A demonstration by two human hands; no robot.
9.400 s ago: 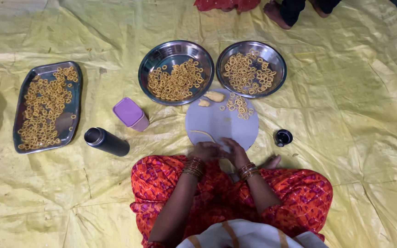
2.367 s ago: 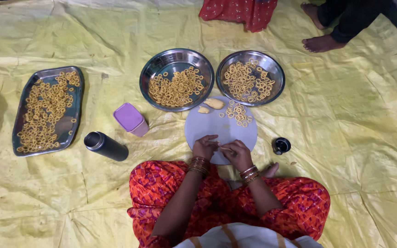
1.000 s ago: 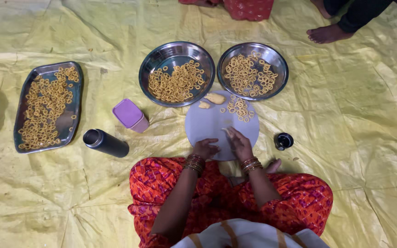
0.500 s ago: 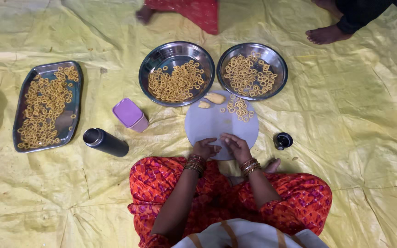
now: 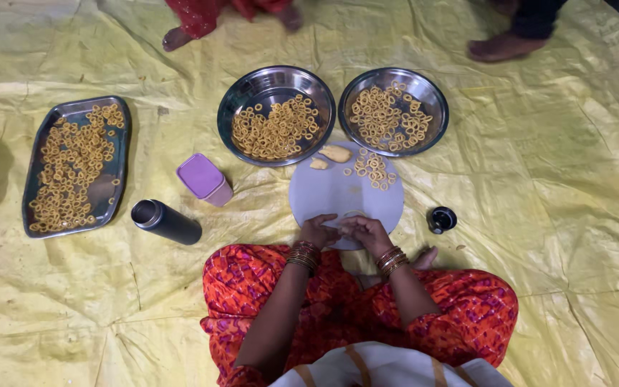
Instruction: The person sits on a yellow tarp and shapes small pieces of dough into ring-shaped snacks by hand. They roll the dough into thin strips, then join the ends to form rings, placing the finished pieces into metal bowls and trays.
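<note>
Left hand (image 5: 318, 231) and right hand (image 5: 367, 231) meet at the near edge of the round white board (image 5: 338, 193), fingertips pinched narrow on a small dough piece, barely visible; roll it evenly, ends joined, like the rings (image 5: 372, 168) farther right

I see both forearms reaching forward from lap, bangles on each wrist. Left hand (image 5: 318, 231) and right hand (image 5: 367, 231) meet fingertip to fingertip, fingers (image 5: 344, 226) curled inward, pinched close together. Palms face down.
</note>
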